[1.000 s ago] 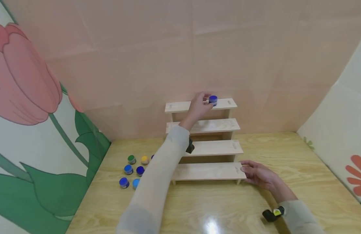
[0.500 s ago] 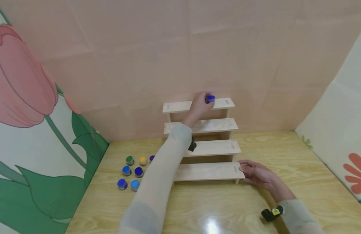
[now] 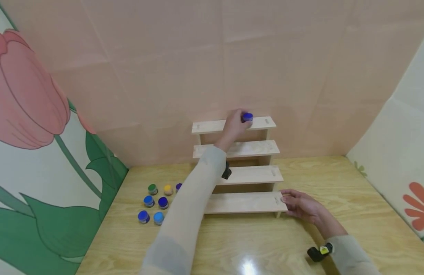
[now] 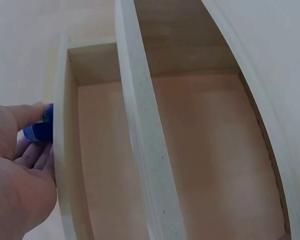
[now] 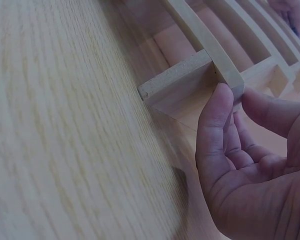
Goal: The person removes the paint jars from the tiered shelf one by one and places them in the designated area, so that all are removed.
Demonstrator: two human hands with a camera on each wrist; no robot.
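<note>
A four-step wooden display shelf (image 3: 246, 203) stands against the back wall. On its top step, right of the middle, is a small paint jar (image 3: 247, 117) with a dark blue lid. My left hand (image 3: 234, 124) holds this jar from the left, thumb in front and fingers behind. The left wrist view shows the jar's blue side (image 4: 39, 131) between thumb and fingers, partly hidden by the shelf's edge. Down at the lowest step, my right hand (image 3: 305, 206) pinches the right end of the board (image 5: 227, 75) between thumb and fingers.
Several paint jars stand on the wooden table left of the shelf, among them green (image 3: 152, 189), yellow (image 3: 168, 190) and light blue (image 3: 158, 217) ones. My left sleeve (image 3: 184, 214) covers part of that area. Floral panels flank the table on both sides.
My left hand has shifted slightly right, its fingers closer round the jar, which keeps its place on the top step. The head view has shifted slightly. The right hand stays at the board's end.
</note>
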